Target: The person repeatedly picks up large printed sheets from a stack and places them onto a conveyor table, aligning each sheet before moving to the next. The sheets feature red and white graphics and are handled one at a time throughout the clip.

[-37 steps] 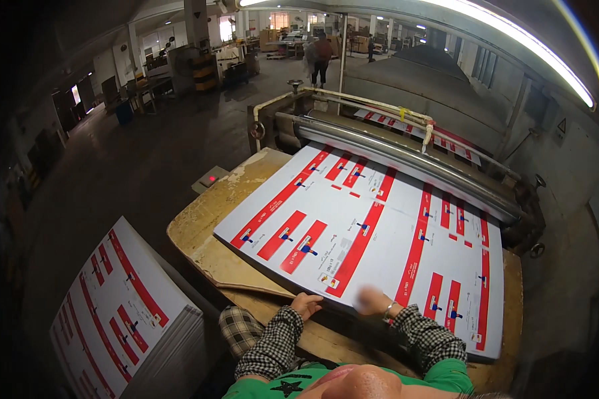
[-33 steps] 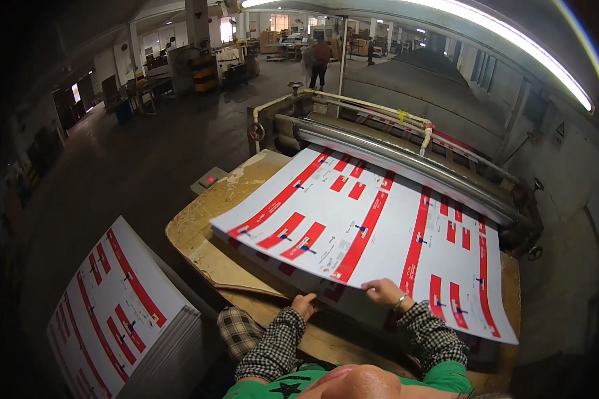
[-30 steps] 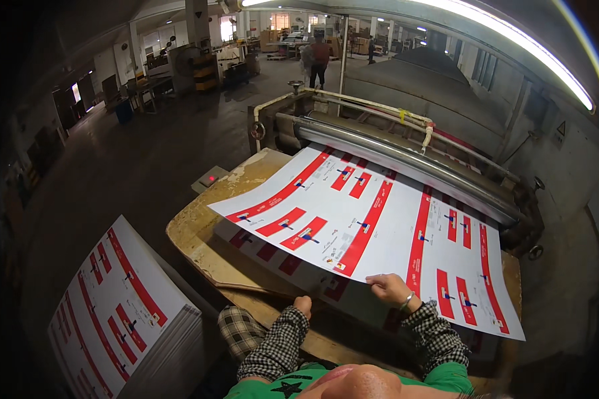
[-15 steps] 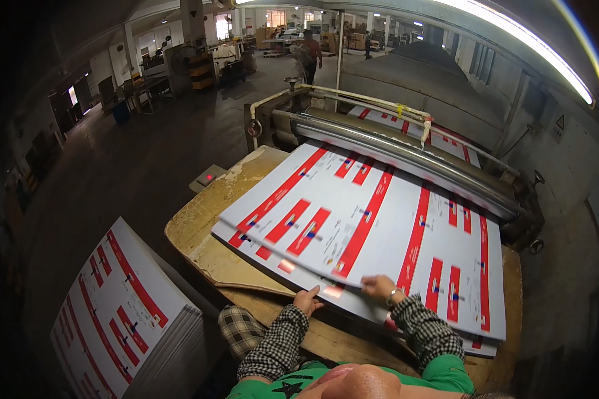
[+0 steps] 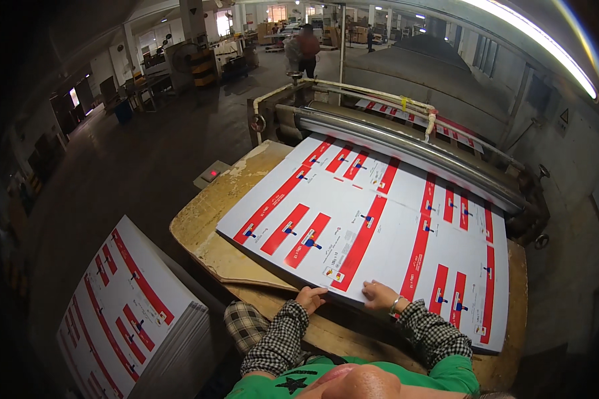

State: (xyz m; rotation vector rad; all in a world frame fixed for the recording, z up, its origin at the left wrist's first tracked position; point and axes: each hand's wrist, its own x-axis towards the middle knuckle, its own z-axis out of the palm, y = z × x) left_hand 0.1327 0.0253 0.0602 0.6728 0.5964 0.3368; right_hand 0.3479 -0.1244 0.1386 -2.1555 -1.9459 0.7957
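Note:
A stack of large white printed sheets [image 5: 396, 239] with red bands and blue marks lies on the wooden feed table, its far end running up to the metal roller [image 5: 412, 159]. My right hand [image 5: 379, 296], closed, pinches the near edge of the top sheet with thumb and fingers. To its left, my left hand [image 5: 309, 299] rests against the same near edge, fingers stretched toward the right; its underside is hidden. Across the sheets, beyond the middle, a seam shows where one sheet meets another in front of the roller.
A tall pile of similar sheets [image 5: 116, 309] stands at lower left. The worn wooden table [image 5: 203, 223] carries a small box with a red light [image 5: 211, 175]. Handwheels [image 5: 541, 241] flank the roller machine. A person [image 5: 306, 50] stands in the far background.
The top sheet, earlier offset from the sheets below and blurred, now lies lined up with the stack's near edge. The preceding sheet has gone farther under the roller. My hands stay near the edge.

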